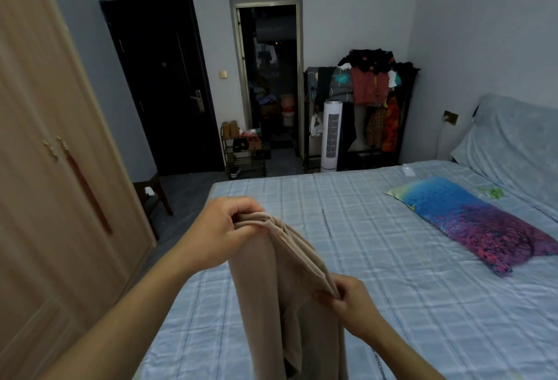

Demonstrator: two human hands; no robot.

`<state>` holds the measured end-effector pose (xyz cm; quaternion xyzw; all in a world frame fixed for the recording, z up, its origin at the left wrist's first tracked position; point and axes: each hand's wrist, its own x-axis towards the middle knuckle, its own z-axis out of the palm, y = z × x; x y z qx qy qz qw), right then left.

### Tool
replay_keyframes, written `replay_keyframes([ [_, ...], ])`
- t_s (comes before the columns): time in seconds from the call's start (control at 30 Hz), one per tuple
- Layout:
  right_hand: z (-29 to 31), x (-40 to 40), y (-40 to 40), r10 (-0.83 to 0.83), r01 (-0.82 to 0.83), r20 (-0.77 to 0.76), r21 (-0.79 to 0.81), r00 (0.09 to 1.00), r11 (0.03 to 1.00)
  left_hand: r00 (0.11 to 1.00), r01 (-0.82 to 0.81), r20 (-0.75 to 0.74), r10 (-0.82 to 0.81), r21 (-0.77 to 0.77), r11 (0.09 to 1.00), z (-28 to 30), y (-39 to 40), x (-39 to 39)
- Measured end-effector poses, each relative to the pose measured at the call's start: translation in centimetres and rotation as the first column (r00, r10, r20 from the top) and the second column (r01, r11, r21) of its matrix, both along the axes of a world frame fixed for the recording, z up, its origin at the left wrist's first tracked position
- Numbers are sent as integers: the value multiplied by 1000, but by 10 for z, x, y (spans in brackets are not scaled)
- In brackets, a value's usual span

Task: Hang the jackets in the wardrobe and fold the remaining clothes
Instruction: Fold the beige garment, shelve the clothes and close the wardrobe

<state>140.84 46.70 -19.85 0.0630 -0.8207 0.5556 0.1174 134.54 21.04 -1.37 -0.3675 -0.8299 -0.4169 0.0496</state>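
Bed point(392, 258) below; L hand point(223, 228) & R hand point(353, 304) pinch beige garment point(271, 289) top edge.

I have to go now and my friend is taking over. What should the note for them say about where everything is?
Left hand: grips the top edge of the beige garment, held up in the air.
Right hand: pinches the same edge lower down, nearer the body.
The garment hangs over the near side of the bed, not yet laid flat or folded.
The wardrobe on the left has its doors shut.
No folded clothes show on the bed; only a colourful pillow lies there.
A clothes rack stands piled by the far wall.
Left to do: fold this garment. Whether any jackets are hung cannot be seen.
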Motion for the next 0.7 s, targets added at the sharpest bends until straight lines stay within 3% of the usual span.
replay_keyframes([
  [0.2, 2, -9, 24, -115, 120, -85, 61, 990, 991, 996, -93, -3, 93, 42, 995, -15, -12, -14],
  [0.37, -33, -4, 28, -163, 163, -5, 103, 987, 981, 997, -77, -21, 77, -16, 997, -29, -5, -17],
  [0.53, -20, -19, 47, -282, 283, -42, 22, 959, 959, 986, -162, -39, 161, -45, 986, -44, -16, -33],
  [0.7, -1, -37, 70, -283, 284, -98, -2, 954, 959, 973, -232, -1, 232, -16, 973, -65, -23, -50],
])
